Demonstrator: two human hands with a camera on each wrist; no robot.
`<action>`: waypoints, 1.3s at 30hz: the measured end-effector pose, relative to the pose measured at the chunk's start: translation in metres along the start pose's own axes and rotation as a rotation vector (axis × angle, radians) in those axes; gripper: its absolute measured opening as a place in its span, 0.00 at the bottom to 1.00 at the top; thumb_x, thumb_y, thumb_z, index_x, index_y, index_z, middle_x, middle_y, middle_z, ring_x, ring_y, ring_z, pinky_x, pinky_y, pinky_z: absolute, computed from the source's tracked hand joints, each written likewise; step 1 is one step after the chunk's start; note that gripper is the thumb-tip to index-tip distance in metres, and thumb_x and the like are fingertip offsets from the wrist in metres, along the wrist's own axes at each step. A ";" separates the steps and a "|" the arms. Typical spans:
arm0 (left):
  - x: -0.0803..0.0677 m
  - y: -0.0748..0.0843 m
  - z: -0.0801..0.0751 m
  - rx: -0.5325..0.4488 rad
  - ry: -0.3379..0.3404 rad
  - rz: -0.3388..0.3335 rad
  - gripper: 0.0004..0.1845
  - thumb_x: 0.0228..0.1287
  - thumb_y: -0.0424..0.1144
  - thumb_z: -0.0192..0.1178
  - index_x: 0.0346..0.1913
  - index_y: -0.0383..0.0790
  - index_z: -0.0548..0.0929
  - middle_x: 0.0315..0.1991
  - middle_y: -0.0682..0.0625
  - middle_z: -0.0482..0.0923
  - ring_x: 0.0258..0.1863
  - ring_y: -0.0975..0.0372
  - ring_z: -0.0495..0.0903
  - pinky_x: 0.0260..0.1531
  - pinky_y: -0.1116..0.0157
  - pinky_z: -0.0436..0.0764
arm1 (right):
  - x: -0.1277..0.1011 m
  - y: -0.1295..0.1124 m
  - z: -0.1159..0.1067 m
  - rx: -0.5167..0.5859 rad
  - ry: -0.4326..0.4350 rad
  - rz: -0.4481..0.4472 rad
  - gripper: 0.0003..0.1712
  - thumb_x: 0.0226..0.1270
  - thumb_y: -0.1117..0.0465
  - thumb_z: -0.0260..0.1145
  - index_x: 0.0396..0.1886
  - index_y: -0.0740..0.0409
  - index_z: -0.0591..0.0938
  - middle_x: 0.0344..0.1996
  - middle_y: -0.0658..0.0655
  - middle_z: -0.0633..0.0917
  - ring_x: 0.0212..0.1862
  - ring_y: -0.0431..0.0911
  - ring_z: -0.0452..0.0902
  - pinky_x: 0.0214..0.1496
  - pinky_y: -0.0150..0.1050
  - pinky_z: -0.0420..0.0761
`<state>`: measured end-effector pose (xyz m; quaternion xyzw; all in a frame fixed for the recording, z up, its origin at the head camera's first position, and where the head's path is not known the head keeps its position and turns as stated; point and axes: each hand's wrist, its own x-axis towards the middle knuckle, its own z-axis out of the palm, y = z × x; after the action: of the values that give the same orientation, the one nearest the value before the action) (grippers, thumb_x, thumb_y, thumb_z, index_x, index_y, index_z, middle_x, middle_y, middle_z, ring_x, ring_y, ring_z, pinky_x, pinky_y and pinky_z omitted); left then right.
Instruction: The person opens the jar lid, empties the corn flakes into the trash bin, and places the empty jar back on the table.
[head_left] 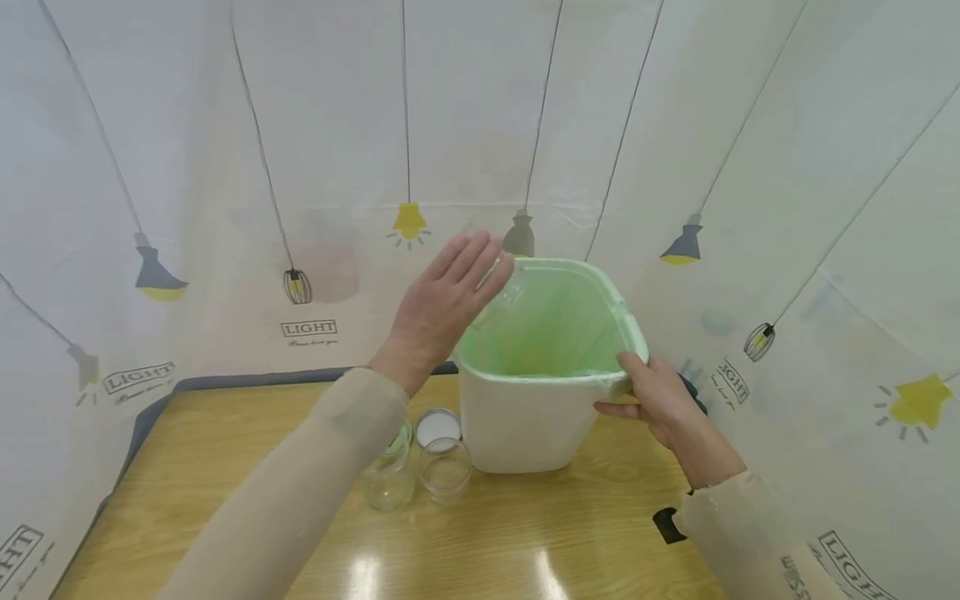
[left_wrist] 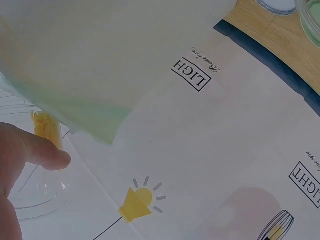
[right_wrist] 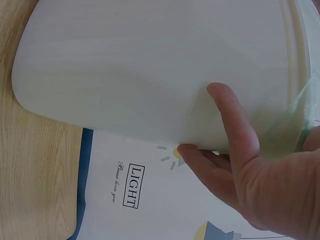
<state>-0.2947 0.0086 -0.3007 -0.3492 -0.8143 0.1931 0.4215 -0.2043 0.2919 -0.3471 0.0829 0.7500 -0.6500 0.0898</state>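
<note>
A white bin (head_left: 517,429) stands on the wooden table, lined with a pale green bag (head_left: 551,321) folded over its rim. Above the left side of the bin's mouth, my left hand (head_left: 442,304) holds a clear, see-through container (left_wrist: 42,202). The thumb lies across it in the left wrist view, and a yellow clump (left_wrist: 46,127) shows by the thumb. How the other fingers lie on the container is hidden. At the bin's right front corner, my right hand (head_left: 660,400) grips the rim, with fingers against the outer wall in the right wrist view.
Left of the bin stand a clear jar (head_left: 390,490) and another clear jar (head_left: 446,477), with a round white lid-like disc (head_left: 437,427) behind them. A printed sheet (head_left: 300,167) with lamp drawings surrounds the wooden table (head_left: 202,467) at the back and sides.
</note>
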 end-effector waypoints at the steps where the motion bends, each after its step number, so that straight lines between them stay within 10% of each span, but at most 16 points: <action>1: 0.000 0.000 0.000 0.002 -0.001 0.002 0.35 0.61 0.22 0.54 0.71 0.45 0.61 0.74 0.46 0.60 0.75 0.54 0.57 0.79 0.59 0.49 | 0.000 0.000 0.000 0.000 0.000 0.000 0.32 0.78 0.51 0.39 0.74 0.64 0.54 0.67 0.69 0.59 0.64 0.57 0.66 0.55 0.48 0.84; 39: 0.007 -0.003 -0.003 -0.043 -0.037 -0.055 0.40 0.58 0.22 0.58 0.72 0.47 0.58 0.75 0.48 0.58 0.76 0.55 0.55 0.79 0.60 0.45 | 0.001 0.003 0.000 0.000 0.008 -0.008 0.32 0.78 0.52 0.39 0.74 0.64 0.53 0.67 0.69 0.59 0.64 0.58 0.66 0.54 0.47 0.84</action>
<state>-0.2960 0.0117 -0.2929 -0.3321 -0.8353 0.1704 0.4037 -0.2048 0.2926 -0.3504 0.0825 0.7508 -0.6499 0.0844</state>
